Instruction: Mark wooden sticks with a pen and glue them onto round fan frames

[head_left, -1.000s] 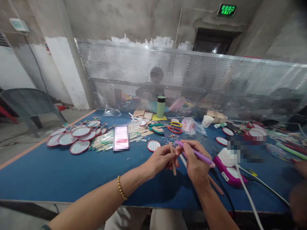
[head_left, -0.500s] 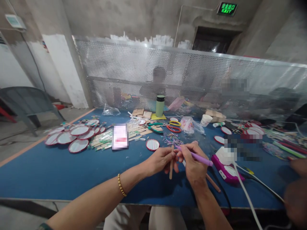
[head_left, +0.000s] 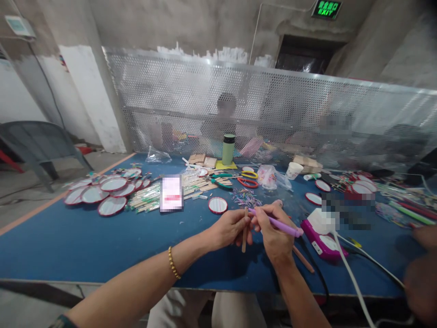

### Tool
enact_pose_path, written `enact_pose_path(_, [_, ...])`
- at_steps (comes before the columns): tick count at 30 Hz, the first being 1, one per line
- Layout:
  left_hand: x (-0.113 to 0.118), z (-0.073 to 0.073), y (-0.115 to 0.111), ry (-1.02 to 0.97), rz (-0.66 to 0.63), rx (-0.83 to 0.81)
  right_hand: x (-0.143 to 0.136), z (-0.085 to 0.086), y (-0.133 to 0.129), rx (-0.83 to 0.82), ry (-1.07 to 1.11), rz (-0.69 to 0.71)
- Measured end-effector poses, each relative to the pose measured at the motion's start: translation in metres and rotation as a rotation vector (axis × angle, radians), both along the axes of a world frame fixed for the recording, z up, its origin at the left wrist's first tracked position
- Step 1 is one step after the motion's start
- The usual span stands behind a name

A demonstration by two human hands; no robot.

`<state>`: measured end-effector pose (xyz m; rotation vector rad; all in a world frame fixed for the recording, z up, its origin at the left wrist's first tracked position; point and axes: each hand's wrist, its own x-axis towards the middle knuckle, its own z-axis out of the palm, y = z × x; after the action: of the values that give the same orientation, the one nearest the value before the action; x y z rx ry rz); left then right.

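My left hand [head_left: 229,230] is closed on a flat wooden stick [head_left: 244,241], which it holds nearly upright above the table. In my right hand [head_left: 275,232] is a purple pen-like tool [head_left: 285,227], its tip close to the upper end of the stick; whether they touch I cannot make out. Another wooden stick [head_left: 303,258] lies under my right wrist. Ahead of my hands are a round white disc with a red rim [head_left: 217,205] and a pile of small colourful pieces [head_left: 245,198].
On the left lie stacked red-rimmed discs [head_left: 112,206], bundled sticks [head_left: 145,196] and a phone [head_left: 171,193]. Pliers [head_left: 221,183], a green bottle [head_left: 228,150] and a paper cup [head_left: 293,171] stand farther back. A purple-and-white power strip [head_left: 322,239] with cables sits right. Another person's arm [head_left: 421,282] shows far right.
Both hands keep nearly the same place and hold. The purple tool's tip and the stick's upper end have shifted very slightly; the view has tilted a little.
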<state>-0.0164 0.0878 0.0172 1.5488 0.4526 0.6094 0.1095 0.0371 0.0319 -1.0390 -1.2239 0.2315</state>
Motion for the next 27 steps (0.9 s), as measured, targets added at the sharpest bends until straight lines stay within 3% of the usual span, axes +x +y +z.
enact_pose_path(27, [0.0009,-0.0041,0.0005,0.011,0.022,0.034,0.0010,-0.0026,0.0015,-0.040,-0.016,-0.006])
